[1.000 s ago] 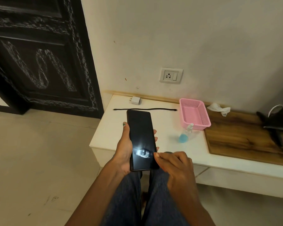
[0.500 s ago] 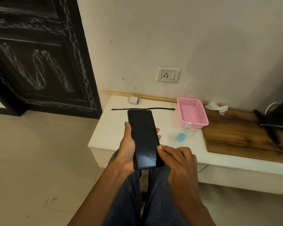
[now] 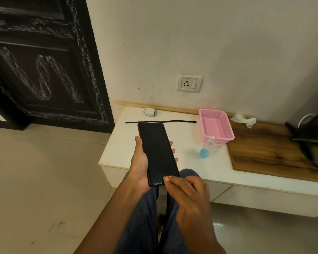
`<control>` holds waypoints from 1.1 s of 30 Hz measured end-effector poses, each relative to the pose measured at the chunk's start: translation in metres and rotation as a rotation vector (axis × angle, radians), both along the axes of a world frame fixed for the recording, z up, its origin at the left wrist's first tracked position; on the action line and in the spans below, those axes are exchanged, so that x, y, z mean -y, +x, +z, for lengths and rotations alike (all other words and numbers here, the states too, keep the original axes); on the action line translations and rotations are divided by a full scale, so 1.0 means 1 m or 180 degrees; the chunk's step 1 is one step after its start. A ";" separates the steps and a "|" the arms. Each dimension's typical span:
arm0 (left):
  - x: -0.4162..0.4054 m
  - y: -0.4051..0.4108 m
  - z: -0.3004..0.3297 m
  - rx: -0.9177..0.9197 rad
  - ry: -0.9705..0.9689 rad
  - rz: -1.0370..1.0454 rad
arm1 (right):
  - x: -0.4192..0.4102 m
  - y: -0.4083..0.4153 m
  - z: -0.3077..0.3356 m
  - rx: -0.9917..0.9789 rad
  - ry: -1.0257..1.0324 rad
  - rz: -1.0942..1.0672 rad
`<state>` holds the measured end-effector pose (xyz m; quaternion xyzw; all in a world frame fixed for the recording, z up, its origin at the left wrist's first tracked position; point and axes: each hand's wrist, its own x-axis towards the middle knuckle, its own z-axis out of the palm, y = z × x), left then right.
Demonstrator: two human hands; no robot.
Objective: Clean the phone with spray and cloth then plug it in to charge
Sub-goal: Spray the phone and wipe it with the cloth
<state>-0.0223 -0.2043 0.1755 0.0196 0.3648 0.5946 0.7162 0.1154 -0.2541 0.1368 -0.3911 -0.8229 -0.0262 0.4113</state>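
No brand, label or writing can be read on anything here; the phone (image 3: pixel 157 153) shows only a blank, dark glossy screen with rounded corners. It is held screen-up above the person's lap and the front edge of the low white table (image 3: pixel 195 167), its long axis pointing away toward the wall. The left hand (image 3: pixel 140 167) cradles it from below, thumb lying along the left edge and fingertips (image 3: pixel 173 150) curling up past the right edge, so this hand is gripping the phone. The right hand (image 3: pixel 188 195) is loosely curled, its fingers bunched with their tips meeting the phone's lower right corner; whether it pinches the phone or only touches it cannot be told.

On the table beyond the phone, a black cable (image 3: pixel 162 121) lies stretched out straight, and a white charger adapter (image 3: pixel 150 112) sits near the wall. To the right, a clear spray bottle (image 3: pixel 206 148) with blue liquid lies tilted against a pink plastic basket (image 3: pixel 217 125). A crumpled white cloth (image 3: pixel 243 119) rests on the wooden board (image 3: pixel 275 153). A wall socket (image 3: pixel 189 83) is mounted above.
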 end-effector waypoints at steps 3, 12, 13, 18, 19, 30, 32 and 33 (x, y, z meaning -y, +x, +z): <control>0.000 0.004 0.001 0.0058 -0.0014 -0.0010 | 0.007 -0.010 0.004 -0.0031 -0.0070 0.0051; -0.001 0.004 0.007 -0.0041 -0.0058 -0.0147 | -0.016 0.025 -0.004 -0.0034 0.0027 -0.0038; -0.002 0.004 0.007 -0.0021 -0.0062 -0.0161 | -0.017 0.027 -0.006 -0.0082 0.0023 -0.0072; -0.003 0.009 0.008 0.0111 -0.0129 -0.0169 | -0.008 0.015 -0.005 -0.0271 -0.0052 -0.0066; -0.004 0.010 0.008 0.0126 -0.0107 -0.0174 | -0.004 0.009 -0.003 -0.0275 -0.0087 -0.0026; 0.000 0.004 0.009 0.0538 0.0010 -0.0086 | -0.012 0.009 0.003 -0.0093 -0.0045 0.0187; 0.001 0.004 0.009 0.0620 0.0039 -0.0133 | -0.008 0.007 0.002 -0.0189 -0.0087 0.0231; 0.001 0.004 0.009 0.0638 0.0054 -0.0157 | -0.005 0.005 0.003 -0.0220 -0.0091 0.0262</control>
